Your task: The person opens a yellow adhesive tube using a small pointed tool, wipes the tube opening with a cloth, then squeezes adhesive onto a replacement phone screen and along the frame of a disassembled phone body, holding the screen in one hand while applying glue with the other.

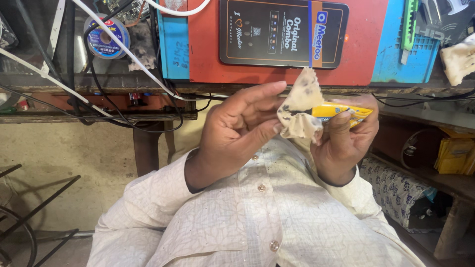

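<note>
Two bare hands are meeting just above the person's pale patterned shirt (257, 222), in front of the near edge of the dark, cluttered bench (114, 81). The left hand (237, 133) is pinching a stained, cream-coloured scrap of cloth (299, 111) between its thumb and fingertips, so its grip is pressed together on the fabric. The right hand (346, 143) is wrapping its fingers around a small yellow plastic tool with a blue mark (341, 111), its grip closing on the body of that tool while the cloth is touching and covering the tool's left end. Both things are being held in the air, close together, clear of the bench top. Behind the hands, a flat red mat (366, 49) is lying on the bench, and a black rectangular phone-shaped package with an orange stripe (282, 32) is resting on it. A blue ridged tray (420, 62) is sitting just beside the mat on the right, carrying a green-handled tool (408, 24). Another crumpled cream cloth (460, 59) is lying at the far right edge. To the left, white and black cables (123, 49) are crossing the bench beside a small round spool of wire (105, 37).
</note>
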The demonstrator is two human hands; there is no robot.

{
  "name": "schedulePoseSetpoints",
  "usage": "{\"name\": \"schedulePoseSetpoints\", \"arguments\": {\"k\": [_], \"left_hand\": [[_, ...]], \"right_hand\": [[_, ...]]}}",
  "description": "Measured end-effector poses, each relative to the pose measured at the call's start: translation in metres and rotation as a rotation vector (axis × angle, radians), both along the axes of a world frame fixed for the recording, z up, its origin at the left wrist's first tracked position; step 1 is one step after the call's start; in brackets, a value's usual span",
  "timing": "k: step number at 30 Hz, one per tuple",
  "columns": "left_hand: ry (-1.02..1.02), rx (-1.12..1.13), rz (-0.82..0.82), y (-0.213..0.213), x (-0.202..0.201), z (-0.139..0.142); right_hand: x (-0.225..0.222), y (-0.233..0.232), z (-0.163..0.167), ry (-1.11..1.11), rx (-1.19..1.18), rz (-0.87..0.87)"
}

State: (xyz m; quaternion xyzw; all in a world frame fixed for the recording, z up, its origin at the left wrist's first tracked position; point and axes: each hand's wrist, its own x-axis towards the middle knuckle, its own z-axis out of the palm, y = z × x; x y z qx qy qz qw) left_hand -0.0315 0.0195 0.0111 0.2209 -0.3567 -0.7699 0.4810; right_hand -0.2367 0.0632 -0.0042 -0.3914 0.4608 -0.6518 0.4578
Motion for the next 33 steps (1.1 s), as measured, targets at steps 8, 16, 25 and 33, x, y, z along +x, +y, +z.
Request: {"name": "schedulePoseSetpoints", "arguments": {"k": [8,16,25,33], "left_hand": [[-0.952,-0.812,0.329,-0.014,0.021,0.033],[-0.641,-0.388,0.241,-0.019,0.026,0.034],[-0.267,-0.076,0.149,0.012,0.005,-0.007],[-0.016,0.011,0.049,0.011,-0.003,-0.009]], "right_hand": [[0.003,0.013,0.013,0.245,-0.103,0.024],[-0.014,0.020,0.045,0.548,-0.025,0.038],[-0.018,0.013,0.033,-0.124,0.087,0.070],[-0.015,0.015,0.027,-0.087,0.123,0.102]]}}
